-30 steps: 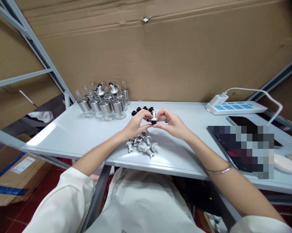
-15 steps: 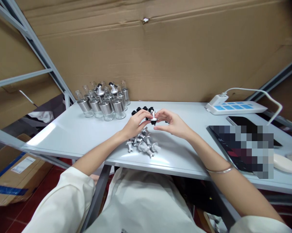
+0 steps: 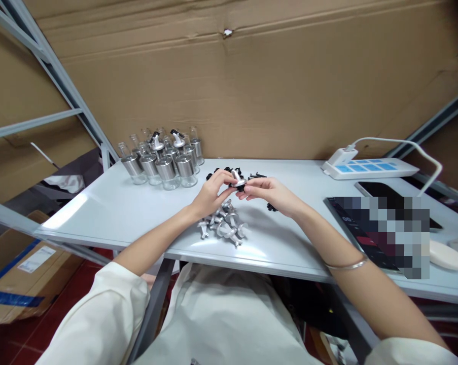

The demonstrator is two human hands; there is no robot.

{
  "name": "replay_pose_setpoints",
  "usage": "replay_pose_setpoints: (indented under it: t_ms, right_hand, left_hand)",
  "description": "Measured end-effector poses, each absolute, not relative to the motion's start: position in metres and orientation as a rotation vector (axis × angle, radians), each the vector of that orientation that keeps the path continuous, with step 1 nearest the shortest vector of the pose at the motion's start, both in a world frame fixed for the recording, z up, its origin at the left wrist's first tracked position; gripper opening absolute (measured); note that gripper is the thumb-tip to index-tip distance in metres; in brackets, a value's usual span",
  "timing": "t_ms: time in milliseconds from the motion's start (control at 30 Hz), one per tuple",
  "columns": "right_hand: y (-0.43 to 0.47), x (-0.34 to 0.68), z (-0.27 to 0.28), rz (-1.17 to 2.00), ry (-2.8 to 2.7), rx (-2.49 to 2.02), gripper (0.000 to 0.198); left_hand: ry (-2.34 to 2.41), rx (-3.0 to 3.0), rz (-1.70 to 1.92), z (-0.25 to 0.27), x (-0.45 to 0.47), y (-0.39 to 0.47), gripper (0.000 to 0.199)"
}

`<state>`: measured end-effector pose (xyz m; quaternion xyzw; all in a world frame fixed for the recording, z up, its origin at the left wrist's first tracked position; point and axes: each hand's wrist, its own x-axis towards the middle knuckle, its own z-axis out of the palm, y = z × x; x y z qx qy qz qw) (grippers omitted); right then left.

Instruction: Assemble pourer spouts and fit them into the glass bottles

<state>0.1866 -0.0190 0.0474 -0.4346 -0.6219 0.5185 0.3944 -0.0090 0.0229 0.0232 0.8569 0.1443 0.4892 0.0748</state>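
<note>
Between my hands, above the table, is a silver pour spout [image 3: 239,181] with a black base under its disc. My left hand [image 3: 215,191] pinches it from the left by fingers and thumb. The fingers of my right hand [image 3: 270,193] close on its black lower part from the right. Just in front lies a heap of silver pour spouts [image 3: 226,229]. Small black parts [image 3: 210,176] lie behind my hands, partly hidden by them. More black pieces [image 3: 257,176] lie behind my right hand, and a few black bits [image 3: 271,207] show beneath it.
Several glass bottles with steel sleeves [image 3: 168,172] stand at the back left; two carry spouts with black flaps. A white power strip [image 3: 373,169] with a plugged-in cable sits back right. A phone [image 3: 377,190] and a dark tablet [image 3: 350,228], partly pixelated, lie at the right.
The spout has tilted to the left. My right hand's fingers and thumb have come together on its black base and dropped slightly, uncovering black pieces behind. My left hand stays nearly in place.
</note>
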Motion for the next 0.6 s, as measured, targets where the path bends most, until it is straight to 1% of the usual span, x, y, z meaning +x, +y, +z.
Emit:
replay_pose_setpoints:
  t_ms: [200, 333, 500, 600]
  right_hand:
    - [-0.0177, 0.1878, 0.0428, 1.391, -1.518, -1.073, 0.026]
    - [-0.017, 0.1871, 0.0422, 1.438, -1.48, -1.025, 0.026]
    - [-0.0174, 0.1872, 0.0426, 1.42, -1.5, -0.995, 0.027]
    - [-0.0184, 0.1879, 0.0428, 1.407, -1.556, -0.995, 0.027]
  left_hand:
    - [0.409, 2.575, 1.45, 0.0255, -0.0091, 0.0212, 0.011]
    - [0.391, 2.569, 1.401, 0.0261, -0.0092, 0.0201, 0.02]
    - [0.334, 2.555, 1.273, 0.0243, -0.0094, 0.0219, 0.032]
    - [0.291, 2.566, 1.248, 0.024, -0.0092, 0.0225, 0.032]
